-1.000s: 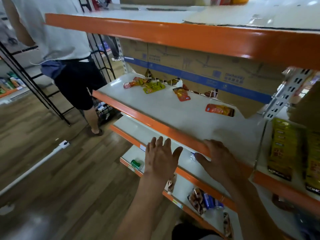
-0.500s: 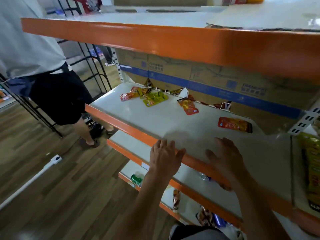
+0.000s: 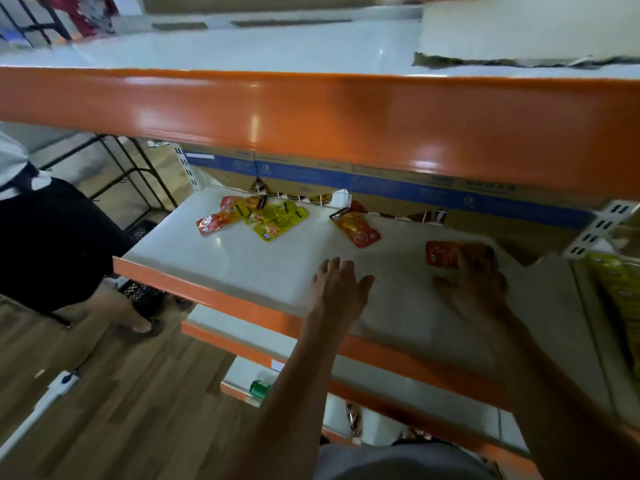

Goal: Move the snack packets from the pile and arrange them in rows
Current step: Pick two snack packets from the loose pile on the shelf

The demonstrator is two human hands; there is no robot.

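Note:
A small pile of red, orange and yellow snack packets lies at the back left of the white shelf. One orange-red packet lies alone near the middle back. A red packet lies further right. My right hand reaches over the shelf with its fingertips at this red packet; the blur hides whether they grip it. My left hand hovers flat over the shelf's front middle, fingers straight, holding nothing.
An orange shelf beam overhangs close above. A cardboard box with a blue stripe stands along the shelf's back. Yellow packets fill the neighbouring bay at right. A person in black shorts stands at left. Lower shelves hold a green can.
Both hands have moved forward from the shelf's front edge onto the shelf. My right hand has reached the red packet at right. The view has moved closer to the shelf.

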